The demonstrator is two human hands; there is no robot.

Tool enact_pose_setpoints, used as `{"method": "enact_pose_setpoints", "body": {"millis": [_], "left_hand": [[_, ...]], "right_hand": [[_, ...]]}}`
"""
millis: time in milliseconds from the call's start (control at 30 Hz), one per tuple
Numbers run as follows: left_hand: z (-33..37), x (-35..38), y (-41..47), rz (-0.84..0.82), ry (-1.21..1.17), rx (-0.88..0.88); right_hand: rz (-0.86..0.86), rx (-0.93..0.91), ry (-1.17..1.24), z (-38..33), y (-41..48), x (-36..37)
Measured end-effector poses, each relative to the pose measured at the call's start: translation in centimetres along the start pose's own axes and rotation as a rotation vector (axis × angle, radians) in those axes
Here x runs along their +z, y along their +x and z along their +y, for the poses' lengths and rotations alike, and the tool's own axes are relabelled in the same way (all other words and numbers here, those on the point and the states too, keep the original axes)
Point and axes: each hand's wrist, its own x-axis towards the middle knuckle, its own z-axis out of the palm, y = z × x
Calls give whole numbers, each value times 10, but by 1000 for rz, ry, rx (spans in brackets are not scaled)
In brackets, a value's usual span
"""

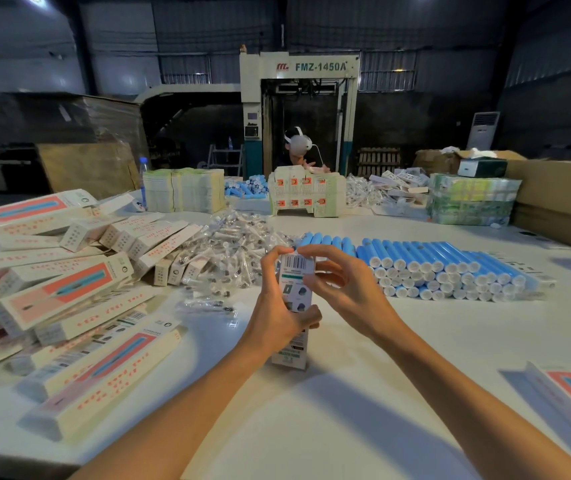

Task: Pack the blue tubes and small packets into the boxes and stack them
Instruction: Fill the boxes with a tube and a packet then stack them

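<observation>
Warehouse interior, head view: a white table (pixel 311 427) fills the foreground, and a large machine (pixel 299 109) marked FMZ-1450A stands behind it. A person (pixel 298 147) wearing a headset works at the far side of the table.

Task items:
- One box (pixel 294 289) stands upright at table centre, with its lower end on the surface and a barcode label near its top.
- The left hand (pixel 280 306) grips the box. Its fingers curl round the left side, the thumb presses the near face low down, and the index fingertip touches the top edge.
- The right hand (pixel 343 289) is partly curled. Its thumb and fingertips pinch the top end of the box from the right.
- Blue tubes (pixel 450 261) lie stacked in rows just beyond the right hand, white caps toward the camera.
- Clear packets (pixel 228 247) form a loose heap behind the left hand, between the tubes and the boxes.
- Long boxes (pixel 62 289) lie piled at left, several overlapping at angles.
- Flat blanks (pixel 183 188) stand bundled at the far left edge.
</observation>
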Motion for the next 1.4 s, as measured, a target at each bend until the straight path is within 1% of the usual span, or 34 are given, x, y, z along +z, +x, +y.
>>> {"method": "enact_pose_setpoints", "body": {"millis": [67,100,200,267,333,367,433,500,567,633,733,833,867,933,1000,1100,1233,1300,1400], "left_hand": [[-1,0,1,-6,13,-1],[-1,0,1,-7,6,3],[0,2,0,16,-34,12],[2,0,0,37,-90,-12],[1,-2,-1,32,-144,-30],[1,-2,-2,31,-155,-37],[3,-2,-3,16,-179,-41],[5,2,-4,-13,-161,-39],[8,3,-5,-73,-120,-54],[9,7,-8,-182,-105,-52],[5,7,-10,-257,66,-5],[-8,5,-12,-334,346,-20],[-12,4,-13,-354,399,-16],[-18,4,-14,-372,453,65],[-21,4,-13,-374,492,148],[-22,4,-11,-392,535,183],[-20,3,-13,-410,556,216],[-18,3,-13,-416,554,219],[-15,2,-14,-435,558,201]], "right_hand": [[16,2,-31,5,-3,5],[27,19,-1,7,-4,8],[46,169,263,10,-10,13],[39,294,354,11,-11,14],[-64,350,341,13,-15,15],[-129,382,388,12,-17,18],[-185,471,595,9,-26,26],[-162,468,677,5,-33,31],[-109,442,637,2,-40,33],[-50,438,502,-4,-47,29],[47,454,236,-13,-58,13],[162,401,-151,-18,-79,-30],[192,375,-295,-18,-89,-50],[223,361,-608,-17,-112,-95],[242,431,-884,-16,-136,-137],[203,539,-1181,-10,-174,-186],[115,714,-1421,0,-211,-224],[101,760,-1515,3,-223,-233],[76,788,-1518,2,-230,-238]]}}
